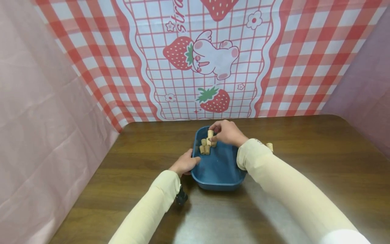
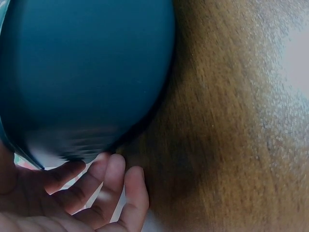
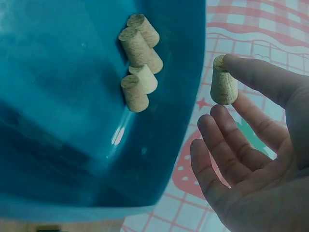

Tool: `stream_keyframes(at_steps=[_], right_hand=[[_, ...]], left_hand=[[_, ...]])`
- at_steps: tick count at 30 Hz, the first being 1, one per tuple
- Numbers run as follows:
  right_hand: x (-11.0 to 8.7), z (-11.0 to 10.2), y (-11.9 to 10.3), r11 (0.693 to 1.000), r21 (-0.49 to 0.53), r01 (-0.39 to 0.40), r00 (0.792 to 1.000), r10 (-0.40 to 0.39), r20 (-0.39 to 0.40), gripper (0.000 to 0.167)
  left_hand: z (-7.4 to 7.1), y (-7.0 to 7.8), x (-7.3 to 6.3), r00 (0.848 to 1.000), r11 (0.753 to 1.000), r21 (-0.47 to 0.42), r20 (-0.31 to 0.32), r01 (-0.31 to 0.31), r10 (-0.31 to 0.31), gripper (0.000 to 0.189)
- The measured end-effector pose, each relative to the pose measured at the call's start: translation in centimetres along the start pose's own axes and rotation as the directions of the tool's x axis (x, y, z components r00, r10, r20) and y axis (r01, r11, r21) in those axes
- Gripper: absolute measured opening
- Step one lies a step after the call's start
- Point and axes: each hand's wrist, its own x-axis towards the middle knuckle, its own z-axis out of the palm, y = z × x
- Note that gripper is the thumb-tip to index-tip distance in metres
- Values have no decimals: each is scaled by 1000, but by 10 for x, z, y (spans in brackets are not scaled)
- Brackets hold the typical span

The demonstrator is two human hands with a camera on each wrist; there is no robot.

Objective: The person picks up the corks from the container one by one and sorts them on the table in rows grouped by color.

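Note:
A blue rectangular tub [image 1: 217, 166] stands on the brown table, with several small tan corks [image 1: 205, 150] standing grouped along its left inner side. My left hand [image 1: 186, 163] grips the tub's left wall, thumb over the rim; in the left wrist view its curled fingers [image 2: 114, 169] lie along the outside near the base. Over the far end of the tub, my right hand [image 1: 226, 133] pinches one cork [image 3: 224, 87] between thumb and index finger. The other fingers [image 3: 227, 145] of that hand are spread loosely below the cork in the right wrist view.
Another cork [image 1: 269, 146] stands on the table [image 1: 310, 162] to the right, partly behind the right sleeve [image 1: 274, 176]. A strawberry-print checked cloth [image 1: 213, 61] hangs behind the table. Pale pink cloth [image 1: 48, 112] hangs at the left. A dark device [image 1: 181, 196] sits under the left wrist.

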Motion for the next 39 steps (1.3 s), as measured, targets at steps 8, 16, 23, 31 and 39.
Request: stream_keyframes(at_steps=[8,16,23,31,39], right_hand=[[-8,-11,0,999,28,15,1000,-15,-8,40],[-17,-23,5,999,20,40,999,-40,-6,42],[-23,-34,19,998,22,52,999,-51,-14,43],[-33,-45,33,999,4,38,999,-38,-37,43],[-46,-58,52,999,-14,46,997,-46,-55,41]], left_hand=[[-1,0,-1,1000,1000,4,2,13,-13,50],[0,1,-1,1000,1000,-10,6,15,-15,51],[0,2,-2,1000,1000,-21,12,11,-10,52],[1,2,-1,1000,1000,-26,15,17,-16,52],[0,2,-2,1000,1000,-27,13,11,-11,51]])
